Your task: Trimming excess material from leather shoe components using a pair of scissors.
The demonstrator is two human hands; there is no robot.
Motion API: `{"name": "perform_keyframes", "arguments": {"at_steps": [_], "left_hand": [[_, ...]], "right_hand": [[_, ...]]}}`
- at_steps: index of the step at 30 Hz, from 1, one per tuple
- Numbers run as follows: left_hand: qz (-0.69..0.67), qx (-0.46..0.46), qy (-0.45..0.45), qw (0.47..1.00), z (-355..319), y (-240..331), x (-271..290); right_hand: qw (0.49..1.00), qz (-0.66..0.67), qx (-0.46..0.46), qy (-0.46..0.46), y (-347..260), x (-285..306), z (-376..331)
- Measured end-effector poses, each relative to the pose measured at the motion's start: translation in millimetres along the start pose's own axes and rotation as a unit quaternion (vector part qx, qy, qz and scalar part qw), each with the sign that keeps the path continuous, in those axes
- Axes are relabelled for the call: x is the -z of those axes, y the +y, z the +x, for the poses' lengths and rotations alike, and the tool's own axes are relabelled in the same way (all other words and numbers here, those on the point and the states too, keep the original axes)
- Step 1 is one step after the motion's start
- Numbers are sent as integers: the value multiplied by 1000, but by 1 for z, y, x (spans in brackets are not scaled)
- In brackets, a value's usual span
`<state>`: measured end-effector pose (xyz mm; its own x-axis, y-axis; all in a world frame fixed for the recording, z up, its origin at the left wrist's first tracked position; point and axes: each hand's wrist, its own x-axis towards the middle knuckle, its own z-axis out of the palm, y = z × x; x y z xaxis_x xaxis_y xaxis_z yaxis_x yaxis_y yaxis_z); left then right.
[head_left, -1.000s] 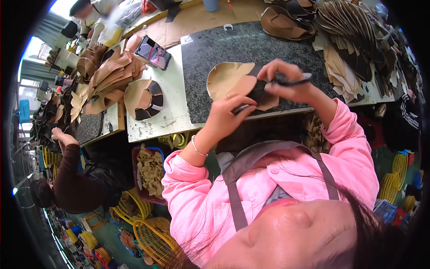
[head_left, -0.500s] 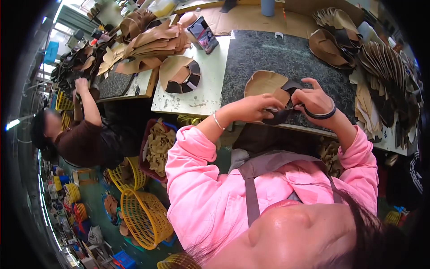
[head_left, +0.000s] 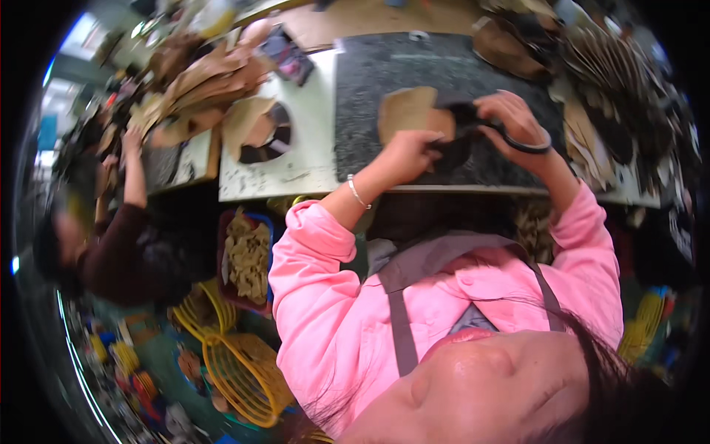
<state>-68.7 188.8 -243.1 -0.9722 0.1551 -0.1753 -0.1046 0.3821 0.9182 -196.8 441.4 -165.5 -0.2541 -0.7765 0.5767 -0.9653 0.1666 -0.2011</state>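
Note:
Between my hands is a leather shoe-upper piece point(head_left: 405, 112), tan on its left and dark brown on its right, held over a dark speckled work board point(head_left: 362, 81). My left hand point(head_left: 413, 157) is closed on its near edge, below the tan part; a silver bracelet circles that wrist. My right hand point(head_left: 512, 118) pinches the dark end, with a black band point(head_left: 529, 146) around the wrist. Motion blur hides the finer details at my fingertips. Left of the board, a similar tan-and-dark piece point(head_left: 244, 132) lies curled on the white tabletop point(head_left: 310, 118).
A propped phone point(head_left: 287, 55) stands beyond the curled piece. Stacked leather pieces point(head_left: 606, 66) crowd the right side, with more point(head_left: 214, 81) at the left. A scrap-filled bin point(head_left: 248, 255) and yellow baskets point(head_left: 244, 377) sit below. A co-worker point(head_left: 126, 244) reaches over the adjoining table.
My hands have drawn apart, and the shoe-upper piece lies more opened out between them, its dark part stretched toward my right hand. The whole view has shifted and blurred.

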Motion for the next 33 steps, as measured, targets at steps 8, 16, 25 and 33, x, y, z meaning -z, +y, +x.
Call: {"name": "perform_keyframes", "arguments": {"at_steps": [8,16,25,33], "left_hand": [[-277,67,-35,958,14,2,17],[-310,89,-5,946,11,-8,14],[24,-4,119,993,15,4,-6],[-45,-25,114,992,16,1,-8]], "right_hand": [[991,63,-113,-15,-43,-24,-15],[984,-109,-113,-83,-46,-76,-2],[988,-9,-153,13,-30,-40,-13],[988,-37,-132,64,13,-28,-38]]}}
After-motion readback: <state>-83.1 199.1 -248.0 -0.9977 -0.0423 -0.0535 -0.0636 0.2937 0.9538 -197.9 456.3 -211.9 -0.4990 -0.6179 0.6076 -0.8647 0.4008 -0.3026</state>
